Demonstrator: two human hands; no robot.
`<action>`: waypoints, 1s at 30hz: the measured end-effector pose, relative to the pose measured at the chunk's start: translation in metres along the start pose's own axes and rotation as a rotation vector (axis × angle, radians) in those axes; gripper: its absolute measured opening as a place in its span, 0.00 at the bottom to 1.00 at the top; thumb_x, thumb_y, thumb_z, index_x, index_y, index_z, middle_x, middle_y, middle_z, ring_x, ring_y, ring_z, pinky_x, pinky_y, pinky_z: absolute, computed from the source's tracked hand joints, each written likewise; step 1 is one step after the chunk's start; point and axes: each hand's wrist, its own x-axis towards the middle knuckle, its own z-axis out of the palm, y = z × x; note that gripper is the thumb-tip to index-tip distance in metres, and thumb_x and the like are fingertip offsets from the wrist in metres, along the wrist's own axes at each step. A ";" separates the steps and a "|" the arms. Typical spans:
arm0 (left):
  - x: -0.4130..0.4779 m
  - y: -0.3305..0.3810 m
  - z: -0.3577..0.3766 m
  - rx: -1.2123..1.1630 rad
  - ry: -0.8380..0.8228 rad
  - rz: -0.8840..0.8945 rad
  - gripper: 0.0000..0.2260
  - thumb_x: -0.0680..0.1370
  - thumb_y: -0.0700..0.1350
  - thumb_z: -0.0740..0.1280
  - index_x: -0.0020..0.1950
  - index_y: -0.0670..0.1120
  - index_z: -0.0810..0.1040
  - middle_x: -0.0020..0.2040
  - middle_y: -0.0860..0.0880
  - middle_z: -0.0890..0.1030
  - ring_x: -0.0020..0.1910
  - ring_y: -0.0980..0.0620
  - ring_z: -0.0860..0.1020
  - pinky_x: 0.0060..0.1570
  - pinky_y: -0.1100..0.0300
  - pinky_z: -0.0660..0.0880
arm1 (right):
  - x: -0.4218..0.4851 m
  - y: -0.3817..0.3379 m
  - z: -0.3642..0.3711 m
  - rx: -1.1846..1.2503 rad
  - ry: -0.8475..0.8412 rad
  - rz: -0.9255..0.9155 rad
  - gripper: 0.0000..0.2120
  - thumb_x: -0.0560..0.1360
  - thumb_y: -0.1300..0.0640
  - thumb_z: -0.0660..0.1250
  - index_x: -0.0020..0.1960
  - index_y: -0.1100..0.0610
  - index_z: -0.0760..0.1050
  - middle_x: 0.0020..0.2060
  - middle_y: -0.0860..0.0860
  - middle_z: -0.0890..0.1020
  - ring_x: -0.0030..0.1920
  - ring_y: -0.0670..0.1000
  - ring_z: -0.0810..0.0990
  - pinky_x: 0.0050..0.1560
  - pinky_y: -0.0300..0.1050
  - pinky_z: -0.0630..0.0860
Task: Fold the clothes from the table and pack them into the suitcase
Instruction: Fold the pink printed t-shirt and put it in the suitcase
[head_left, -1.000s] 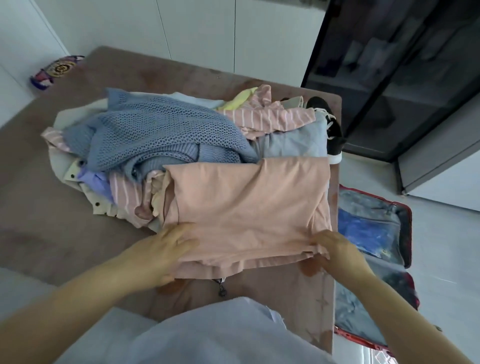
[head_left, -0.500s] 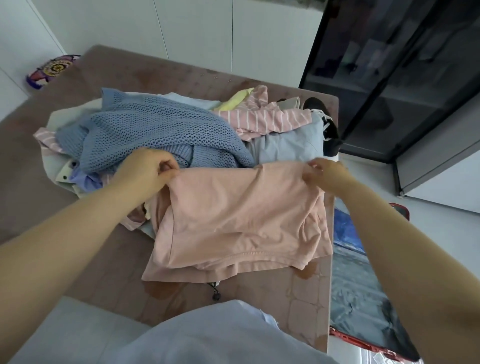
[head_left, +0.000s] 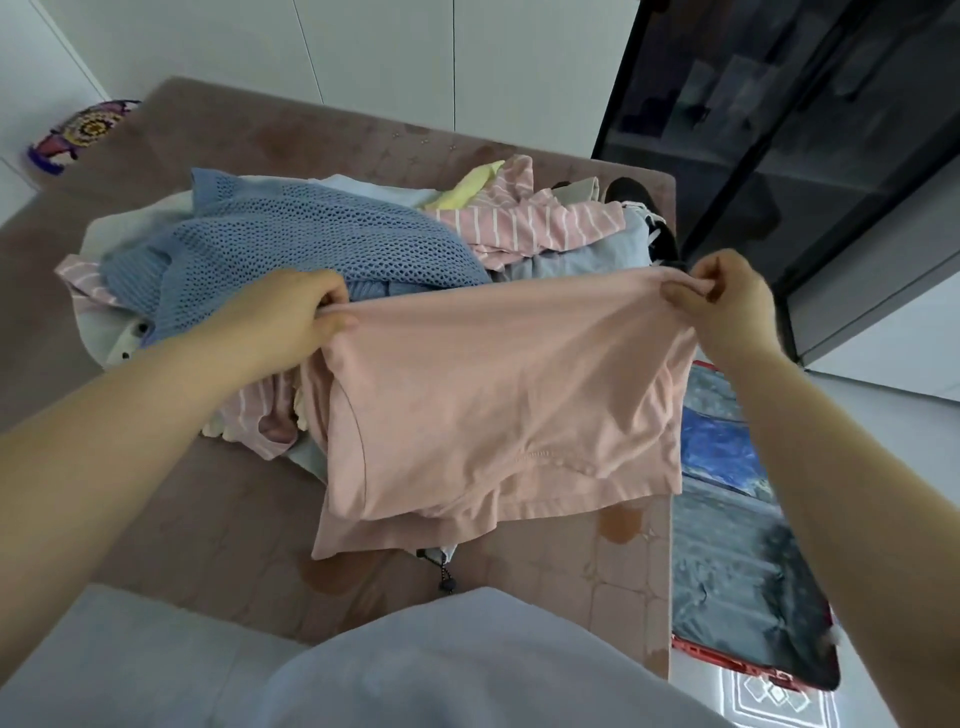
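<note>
While the folded peach cotton top (head_left: 493, 395) is pinched at both top corners by left hand (head_left: 291, 322) and right hand (head_left: 727, 306) over the brown desk (head_left: 208, 519), the fold may be lost through sagging.

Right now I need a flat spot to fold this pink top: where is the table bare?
Bare table lies near-left, between the clothes pile and the near edge, and behind the pile. Middle and right are crowded, pink top included.
</note>
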 end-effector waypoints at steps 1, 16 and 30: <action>0.001 0.001 -0.004 0.011 -0.022 -0.009 0.05 0.77 0.47 0.64 0.45 0.47 0.71 0.41 0.49 0.75 0.40 0.48 0.71 0.36 0.56 0.62 | -0.013 -0.006 0.012 -0.051 0.053 -0.026 0.09 0.72 0.60 0.69 0.49 0.55 0.71 0.45 0.52 0.75 0.43 0.51 0.72 0.46 0.44 0.70; -0.009 0.020 -0.021 -0.225 -0.182 0.066 0.13 0.75 0.44 0.66 0.58 0.50 0.68 0.47 0.50 0.77 0.46 0.47 0.75 0.40 0.57 0.67 | -0.232 -0.132 0.181 0.240 -0.399 0.082 0.28 0.65 0.42 0.74 0.50 0.55 0.61 0.49 0.48 0.65 0.51 0.52 0.69 0.55 0.48 0.71; 0.029 0.090 -0.022 -0.334 -0.104 0.237 0.02 0.74 0.45 0.70 0.44 0.49 0.82 0.56 0.47 0.80 0.43 0.57 0.78 0.47 0.64 0.73 | -0.222 -0.072 0.131 0.402 -0.294 0.393 0.05 0.69 0.62 0.62 0.44 0.57 0.73 0.37 0.55 0.79 0.37 0.55 0.75 0.39 0.54 0.76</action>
